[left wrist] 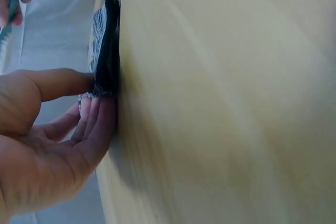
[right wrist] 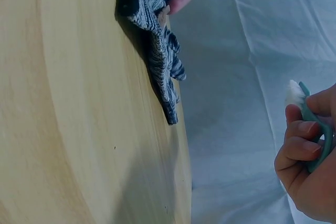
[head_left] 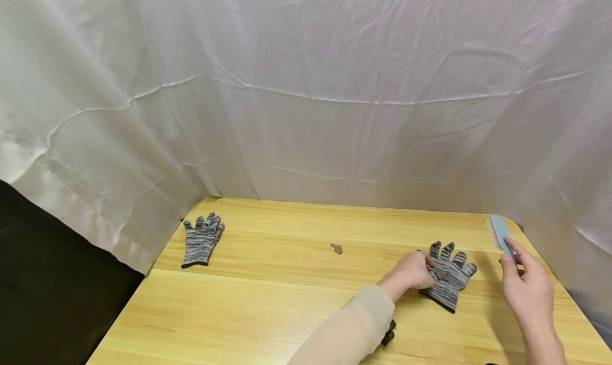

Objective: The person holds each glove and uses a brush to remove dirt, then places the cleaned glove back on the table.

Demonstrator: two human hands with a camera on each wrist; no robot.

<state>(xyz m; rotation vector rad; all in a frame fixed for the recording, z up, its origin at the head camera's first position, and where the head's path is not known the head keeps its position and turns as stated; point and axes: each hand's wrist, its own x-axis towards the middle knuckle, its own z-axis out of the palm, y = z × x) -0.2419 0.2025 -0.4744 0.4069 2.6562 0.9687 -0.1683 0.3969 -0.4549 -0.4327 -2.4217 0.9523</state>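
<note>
Lower right of the head view: person at a wood table (head_left: 229, 322), both hands working near its right end. Far edge crosses mid-frame with a pale curtain (head_left: 311, 142) right behind it, so limited reach that way. Right edge slants down to the lower right corner, curtain alongside; left edge slants to the lower left. Widest room for moving is left of the sleeve (head_left: 349, 328), a long stretch of wood running over to the second glove (head_left: 201, 243) at the left edge. Only a small brown scrap (head_left: 337, 249) sits between the gloves, upper middle of the tabletop.

Grip, left hand (head_left: 415, 270): thumb and fingers nearly together, clamped on the left side of the near glove (head_left: 453, 288). Left wrist view has them at the dark cuff. That glove lies right of centre, its fingers toward the far edge, a brown patch (head_left: 440, 274) on its back. I can't tell how hard the pinch is.

Right hand (head_left: 528, 285): fingers curled round the handle of a light blue brush (head_left: 499, 229), held up off the wood near the right edge, white bristles facing left. Brush and near glove are apart.
</note>
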